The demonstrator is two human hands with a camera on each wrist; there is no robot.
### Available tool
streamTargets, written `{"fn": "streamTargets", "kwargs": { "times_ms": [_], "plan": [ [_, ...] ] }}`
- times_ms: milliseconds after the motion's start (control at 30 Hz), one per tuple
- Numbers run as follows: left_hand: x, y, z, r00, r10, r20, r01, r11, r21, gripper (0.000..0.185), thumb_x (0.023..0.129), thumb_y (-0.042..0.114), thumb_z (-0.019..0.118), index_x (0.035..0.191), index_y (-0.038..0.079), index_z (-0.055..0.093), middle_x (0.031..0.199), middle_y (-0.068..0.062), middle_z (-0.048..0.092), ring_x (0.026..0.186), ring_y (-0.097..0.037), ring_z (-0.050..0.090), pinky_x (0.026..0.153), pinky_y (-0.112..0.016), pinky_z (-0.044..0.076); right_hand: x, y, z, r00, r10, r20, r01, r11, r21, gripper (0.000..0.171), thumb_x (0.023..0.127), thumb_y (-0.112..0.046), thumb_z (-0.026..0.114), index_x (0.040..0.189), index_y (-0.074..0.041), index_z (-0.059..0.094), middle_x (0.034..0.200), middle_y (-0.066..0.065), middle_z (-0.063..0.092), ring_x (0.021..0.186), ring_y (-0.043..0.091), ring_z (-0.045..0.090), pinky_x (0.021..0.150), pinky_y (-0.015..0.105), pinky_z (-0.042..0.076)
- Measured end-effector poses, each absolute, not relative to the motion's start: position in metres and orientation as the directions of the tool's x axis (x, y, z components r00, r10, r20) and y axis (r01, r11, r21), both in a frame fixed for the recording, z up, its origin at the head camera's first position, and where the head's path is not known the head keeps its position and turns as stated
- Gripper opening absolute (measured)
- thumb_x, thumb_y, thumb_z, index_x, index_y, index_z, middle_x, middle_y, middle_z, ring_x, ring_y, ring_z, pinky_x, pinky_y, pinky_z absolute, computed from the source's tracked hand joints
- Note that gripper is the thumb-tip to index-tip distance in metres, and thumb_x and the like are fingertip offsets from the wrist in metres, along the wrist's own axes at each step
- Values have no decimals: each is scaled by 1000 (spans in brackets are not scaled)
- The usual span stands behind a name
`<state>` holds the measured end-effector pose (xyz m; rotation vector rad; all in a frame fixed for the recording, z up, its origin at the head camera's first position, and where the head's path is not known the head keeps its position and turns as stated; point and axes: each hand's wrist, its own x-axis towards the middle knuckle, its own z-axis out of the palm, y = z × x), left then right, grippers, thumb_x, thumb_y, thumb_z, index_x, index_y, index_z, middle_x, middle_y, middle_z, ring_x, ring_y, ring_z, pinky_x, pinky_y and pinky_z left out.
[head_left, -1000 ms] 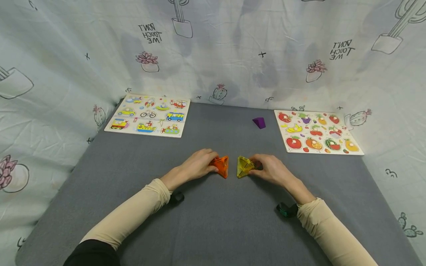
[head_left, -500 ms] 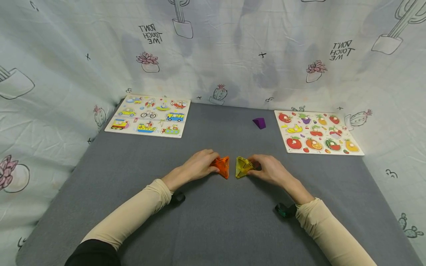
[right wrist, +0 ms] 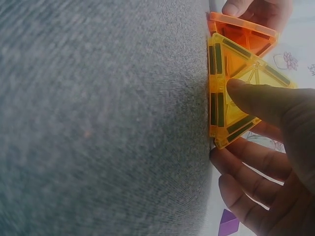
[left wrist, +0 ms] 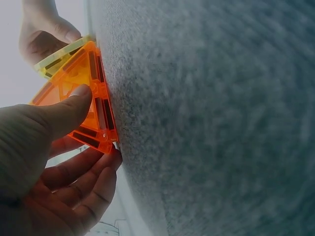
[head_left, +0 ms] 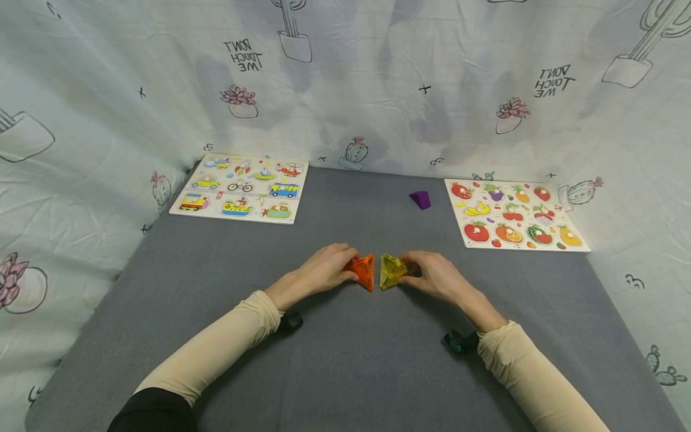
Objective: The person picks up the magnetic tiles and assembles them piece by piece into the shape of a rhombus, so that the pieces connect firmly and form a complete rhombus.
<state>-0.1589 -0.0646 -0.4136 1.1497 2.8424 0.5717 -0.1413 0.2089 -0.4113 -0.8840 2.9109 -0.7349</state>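
Near the middle of the table, my left hand (head_left: 327, 268) pinches an orange translucent magnetic-tile pyramid (head_left: 364, 272) between thumb and fingers. My right hand (head_left: 436, 275) grips a matching yellow translucent magnetic-tile pyramid (head_left: 391, 272) from its right side. The two pyramids face each other across a narrow gap in the head view. In the left wrist view the thumb presses one triangular side of the orange pyramid (left wrist: 81, 93), whose edges hold dark magnet strips. In the right wrist view the yellow pyramid (right wrist: 236, 93) stands against the grey cloth, thumb on its side.
A purple block (head_left: 420, 200) lies farther back, right of centre. At the back left is a vehicle puzzle board (head_left: 243, 189), at the back right a fruit puzzle board (head_left: 515, 216). Grey cloth covers the table (head_left: 345, 366); a printed curtain (head_left: 378, 90) hangs behind.
Both hands have drawn slightly toward each other, the orange pyramid moving right and the yellow one left, so the gap between them has narrowed.
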Motion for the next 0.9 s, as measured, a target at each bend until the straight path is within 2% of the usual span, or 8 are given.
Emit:
{"fn": "streamTargets", "kwargs": {
  "times_ms": [900],
  "plan": [
    [-159,-63,-414,-699,698,153,703,633,325,30,87,22,75,110,5,67,100,-9,68,86,-21,63,78,-36,53,-141,209,-412,-838,-533,115,-522,724,-450,36,82,-23,80,114,-10,69,102,3,73,89,16,67,76,36,54]
  ]
}}
